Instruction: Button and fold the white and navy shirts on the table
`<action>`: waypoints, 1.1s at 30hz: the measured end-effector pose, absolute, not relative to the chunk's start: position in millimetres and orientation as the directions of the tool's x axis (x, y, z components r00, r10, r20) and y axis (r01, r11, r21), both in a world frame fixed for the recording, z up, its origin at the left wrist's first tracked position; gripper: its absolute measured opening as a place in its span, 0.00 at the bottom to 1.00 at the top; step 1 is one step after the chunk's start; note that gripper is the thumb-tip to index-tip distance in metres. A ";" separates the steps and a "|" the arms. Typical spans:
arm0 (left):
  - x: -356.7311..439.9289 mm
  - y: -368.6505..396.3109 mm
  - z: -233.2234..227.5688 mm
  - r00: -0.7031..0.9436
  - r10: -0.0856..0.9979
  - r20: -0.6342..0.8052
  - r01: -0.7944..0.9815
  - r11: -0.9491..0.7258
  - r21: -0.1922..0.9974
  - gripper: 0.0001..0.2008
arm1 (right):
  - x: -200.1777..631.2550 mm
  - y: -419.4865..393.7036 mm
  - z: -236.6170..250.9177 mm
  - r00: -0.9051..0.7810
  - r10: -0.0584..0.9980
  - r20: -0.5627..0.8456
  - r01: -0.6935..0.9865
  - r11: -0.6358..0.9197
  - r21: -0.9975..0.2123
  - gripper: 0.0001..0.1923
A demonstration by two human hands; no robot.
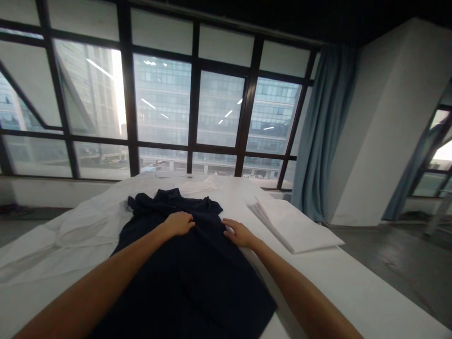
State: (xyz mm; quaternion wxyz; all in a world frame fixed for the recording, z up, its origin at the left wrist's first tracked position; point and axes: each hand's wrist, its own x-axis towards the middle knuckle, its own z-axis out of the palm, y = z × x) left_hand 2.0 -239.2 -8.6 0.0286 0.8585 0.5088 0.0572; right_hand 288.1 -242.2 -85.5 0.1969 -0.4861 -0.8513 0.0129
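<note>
Left hand: we see the left hand (179, 223) lying palm down on the chest of the dark navy fabric shirt (183, 263), fingers curled loosely against the cloth; whether it pinches a fold, we cannot tell.
Right hand: we see the right hand (238, 233) at the shirt's right edge, fingers spread and flat, resting partly on the dark cloth and partly on the white sheet; it grips nothing that we can make out.
Shirt: we find it spread flat beneath and between both hands, its collar just beyond the left hand's fingertips, its body running back under both forearms towards us.
Bed: we note the broad white sheeted bed (353, 287) bearing the shirt and both hands.
Folded stack: we place the stack of folded white cloth (296, 226) near the right hand, on its outer side and apart from the shirt.
Loose garment: we place the crumpled white garment (81, 226) on the outer side of the left arm, touching the shirt's left edge.
Beyond the hands: we see a dark-framed window wall (192, 108) and a pale blue curtain (323, 136) beyond the right hand.
</note>
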 end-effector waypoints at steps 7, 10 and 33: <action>-45.0 -224.3 -66.3 0.412 0.911 -0.019 0.902 -0.405 0.149 0.34 | 282.0 -252.1 -66.8 -0.453 0.880 0.140 0.887 0.461 -0.030 0.23; -61.3 -214.4 -66.9 0.505 0.857 0.102 0.821 -0.513 0.250 0.31 | 291.2 -258.3 -48.2 -0.325 0.941 0.093 0.945 0.320 0.067 0.23; -166.2 -160.9 -46.6 -0.097 0.979 0.181 0.992 0.080 0.100 0.22 | 355.9 -237.8 -69.4 0.104 0.987 0.120 0.994 -0.106 0.015 0.28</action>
